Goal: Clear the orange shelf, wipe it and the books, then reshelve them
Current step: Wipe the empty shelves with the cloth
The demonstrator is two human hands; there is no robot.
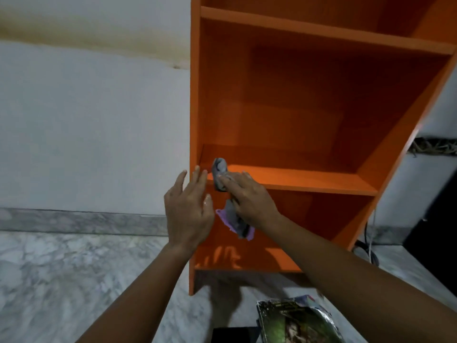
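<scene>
The orange shelf unit (309,115) stands against the wall with nothing on its boards. My right hand (249,196) grips a grey and purple cloth (221,173) and presses it on the front left corner of the middle board (309,179); a loose end of the cloth hangs below the hand. My left hand (189,209) is held with straight, spread fingers at the unit's left side panel, fingertips at its front edge. Books (294,320) lie in a stack on the floor in front of the unit, the top one with a dark green cover.
Marble floor (74,280) spreads to the left along a white wall. A dark object (435,219) and cables (368,251) sit to the right of the unit. Another dark object (235,335) lies at the bottom edge beside the books.
</scene>
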